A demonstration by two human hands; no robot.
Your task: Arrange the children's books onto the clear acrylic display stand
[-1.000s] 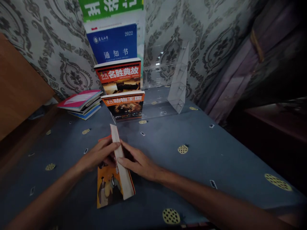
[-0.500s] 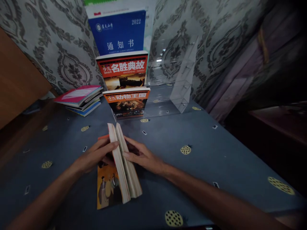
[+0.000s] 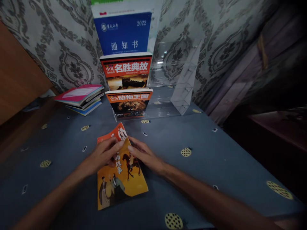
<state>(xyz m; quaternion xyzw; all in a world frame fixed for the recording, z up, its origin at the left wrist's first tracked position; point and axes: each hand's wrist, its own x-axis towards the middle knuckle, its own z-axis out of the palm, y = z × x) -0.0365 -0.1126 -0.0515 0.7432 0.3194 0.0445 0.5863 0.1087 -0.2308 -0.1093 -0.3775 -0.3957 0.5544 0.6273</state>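
Observation:
A paperback book [image 3: 129, 185] with an orange and red cover lies in front of me, its front face up and its right side raised a little. Painted robed figures and a horse rider decorate it. My left hand [image 3: 105, 153] rests over its left and middle part, fingers bent on the cover and covering some of the title. Around the book's right edge is my right hand [image 3: 144, 155], thumb on top and the other fingers partly hidden behind. Both hands are closed on the book.
Beyond my hands stands a clear acrylic rack [image 3: 183, 86] holding a lion-cover book [image 3: 133, 105], a red-topped book [image 3: 127, 72] and a blue booklet [image 3: 124, 33]. Left of it lies a stack of books [image 3: 80, 97]. A patterned cloth [image 3: 163, 172] covers the table.
The book was parted in the middle with its page edges facing up. Now it has closed, and its front cover shows. Both hands stay near the same place.

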